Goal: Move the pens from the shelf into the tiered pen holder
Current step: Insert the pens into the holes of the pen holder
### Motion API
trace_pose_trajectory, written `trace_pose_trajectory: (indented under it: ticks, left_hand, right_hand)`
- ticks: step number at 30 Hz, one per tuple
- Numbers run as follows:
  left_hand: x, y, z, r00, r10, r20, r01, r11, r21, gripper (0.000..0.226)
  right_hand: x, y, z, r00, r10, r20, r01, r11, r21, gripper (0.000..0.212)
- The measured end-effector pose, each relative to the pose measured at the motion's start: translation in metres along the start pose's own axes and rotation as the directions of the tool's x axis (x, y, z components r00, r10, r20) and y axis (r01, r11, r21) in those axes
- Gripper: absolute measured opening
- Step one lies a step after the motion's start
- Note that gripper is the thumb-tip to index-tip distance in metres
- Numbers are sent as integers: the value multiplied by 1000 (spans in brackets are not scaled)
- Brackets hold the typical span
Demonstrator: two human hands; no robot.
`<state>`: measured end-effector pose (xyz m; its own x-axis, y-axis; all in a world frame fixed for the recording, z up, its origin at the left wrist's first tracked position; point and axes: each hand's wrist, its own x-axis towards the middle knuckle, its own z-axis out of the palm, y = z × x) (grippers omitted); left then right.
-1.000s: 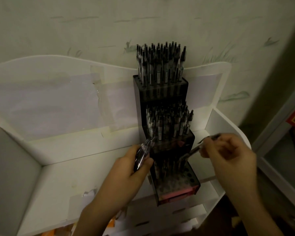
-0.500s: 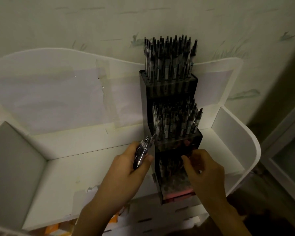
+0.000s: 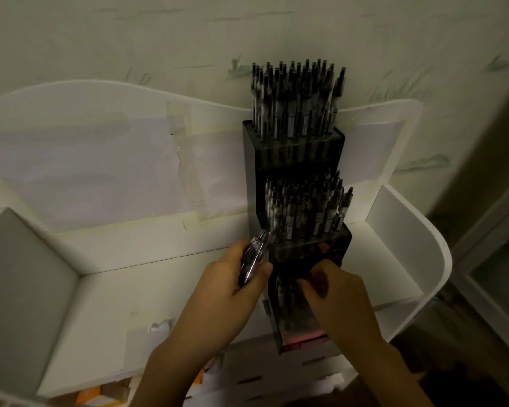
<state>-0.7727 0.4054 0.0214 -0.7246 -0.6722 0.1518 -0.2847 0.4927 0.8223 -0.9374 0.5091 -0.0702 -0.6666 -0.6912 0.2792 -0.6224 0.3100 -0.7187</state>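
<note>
A person's two hands work at a dark tiered pen holder (image 3: pixel 300 160) that stands upright on a white shelf (image 3: pixel 159 295) against a pale patterned wall (image 3: pixel 130 33). The holder has three stepped levels. The top tier is packed with dark pens (image 3: pixel 294 98) standing upright, and the middle tier is also crowded with pens. The lowest tier, nearest the viewer, holds only some pens toward its back.

The left hand (image 3: pixel 232 292) is curled around a small bundle of pens (image 3: pixel 253 259), just beside the holder's left edge, their tips pointing up and toward the middle tier. The right hand (image 3: pixel 335 292) reaches over the lowest tier with fingers bent down toward its slots; whether it pinches a pen there cannot be told in the dim light.

Taped sheets of paper (image 3: pixel 80 177) cover the shelf's back panel.
</note>
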Motion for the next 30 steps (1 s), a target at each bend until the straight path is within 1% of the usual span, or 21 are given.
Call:
trace_pose_trajectory:
  ticks: [5,8,12,14,17,19,21,24,25,27,28,30]
  left_hand:
    - [0,-1,0,1000,6,-8,-6,1000,-1,13]
    - [-1,1,1,1000,9,-2,-9,1000,-22,12]
    - [-2,1,4,1000,11,11,-11,999,-45,15]
    - [-3,1,6,1000,11,24,-10,999,-37,17]
    - [-4,0,10,998,18,54,-17,1000,-27,16]
    - [-4,0,12,997,29,67,-28,999,-22,11]
    - [-4,2,13,997,37,68,-35,999,-33,10]
    - [-3,5,14,996,58,68,-55,998,-36,11]
    - [-3,7,14,995,64,70,-62,997,-36,10]
    - [-3,8,15,994,72,77,-68,997,-47,7]
    - [-2,8,16,994,74,83,-69,996,-55,7]
    - [-2,9,16,992,75,100,-67,995,-77,7]
  right_hand:
    - [-8,10,5,997,68,23,-70,995,77,10]
    - [-7,8,6,997,78,25,-80,992,96,11]
    - [-7,10,2,993,94,66,-100,991,93,17]
    - [-7,11,-2,991,101,86,-108,992,73,24]
    - [-8,2,-17,993,111,39,-113,992,63,29]
    - [-8,-12,-28,996,75,-37,-72,994,79,26]
    - [-8,-29,-37,995,14,-100,-1,992,127,20]
    - [-6,-54,-46,991,-52,-123,85,955,284,19]
    - [-5,-60,-48,994,-50,-98,82,930,358,22]
    - [-4,-69,-50,999,-43,10,33,873,486,30]
    - [-2,-72,-50,997,-50,65,9,854,520,32]
    - [0,-77,-50,987,-65,147,-29,826,563,29]
